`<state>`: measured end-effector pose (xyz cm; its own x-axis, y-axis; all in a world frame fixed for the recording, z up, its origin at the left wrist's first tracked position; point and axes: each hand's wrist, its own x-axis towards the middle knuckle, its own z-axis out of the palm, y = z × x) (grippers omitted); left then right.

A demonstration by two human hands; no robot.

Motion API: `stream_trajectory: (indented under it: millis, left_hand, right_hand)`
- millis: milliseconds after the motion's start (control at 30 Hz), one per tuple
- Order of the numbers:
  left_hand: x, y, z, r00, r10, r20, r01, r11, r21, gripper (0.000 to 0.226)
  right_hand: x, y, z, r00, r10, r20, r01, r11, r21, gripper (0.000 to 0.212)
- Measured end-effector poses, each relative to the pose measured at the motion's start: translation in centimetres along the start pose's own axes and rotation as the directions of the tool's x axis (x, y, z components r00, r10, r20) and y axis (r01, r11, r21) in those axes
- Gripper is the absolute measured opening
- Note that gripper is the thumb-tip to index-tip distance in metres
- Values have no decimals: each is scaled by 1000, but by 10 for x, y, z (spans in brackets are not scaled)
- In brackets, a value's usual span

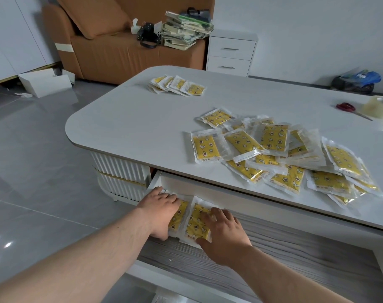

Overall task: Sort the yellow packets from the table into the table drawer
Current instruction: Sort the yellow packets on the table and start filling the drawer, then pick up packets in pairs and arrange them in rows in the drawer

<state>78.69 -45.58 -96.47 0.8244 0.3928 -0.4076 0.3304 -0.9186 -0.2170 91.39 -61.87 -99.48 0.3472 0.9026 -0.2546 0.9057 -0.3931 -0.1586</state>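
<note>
Hands are both inside the open drawer point(273, 254), at its left end. The left hand point(162, 212) lies flat on the left packet point(178, 217), the right hand point(224, 235) on the right packet point(196, 224) just beside it (fingers spread, not curled). On the table point(142, 114), 2 groups of yellow packets lie well apart: a loose pile point(273, 149) and a small stack point(177, 85).

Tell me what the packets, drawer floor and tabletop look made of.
Packets: clear glossy plastic film over a yellow printed insert; it glints and crinkles. Drawer floor: matte grey woodgrain, likely laminate board. Tabletop: smooth white, faint sheen, probably painted or laminated board.
</note>
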Motion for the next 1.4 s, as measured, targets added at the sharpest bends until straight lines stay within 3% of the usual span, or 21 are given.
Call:
stream_trajectory:
  millis: [133, 267, 367, 467, 700, 800, 933, 1233, 1400]
  left_hand:
    - [-1, -1, -1, 1000, 14, 1, -14, 1000, -7, 112]
    - [-18, -4, -24, 998, 3, -57, -17, 971, -239, 95]
    - [-44, -4, -52, 989, -120, -87, 50, 822, -567, 68]
    - [-77, 4, -82, 984, -151, -94, 24, 633, -774, 58]
    - [-135, 45, -142, 961, -148, -233, -143, 452, -880, 39]
    - [-140, 64, -140, 934, -218, -284, -210, 310, -927, 22]
    - [-128, 76, -117, 915, -307, -264, -217, 177, -960, 22]
    - [-63, 90, -109, 941, -197, -274, -197, 338, -920, 27]
    - [-50, 94, -111, 940, -215, -265, -198, 289, -937, 26]
  right_hand:
    - [-2, -1, -7, 1000, 3, 6, -3, 1000, 26, 71]
    - [-16, -3, -38, 1000, -22, 2, 21, 984, 175, 64]
    - [-42, -5, -71, 1000, -5, 18, -2, 934, 357, 48]
    - [-79, -8, -96, 996, 70, -63, -29, 870, 492, 32]
    - [-154, -10, -117, 911, 253, -324, 74, 675, 735, 15]
    - [-163, -5, -119, 897, 288, -335, 56, 678, 733, 19]
    - [-156, 15, -115, 882, 342, -326, 10, 676, 737, 20]
    - [-114, 54, -112, 913, 296, -280, 22, 650, 759, 15]
    - [-105, 63, -110, 915, 332, -230, -8, 584, 812, 23]
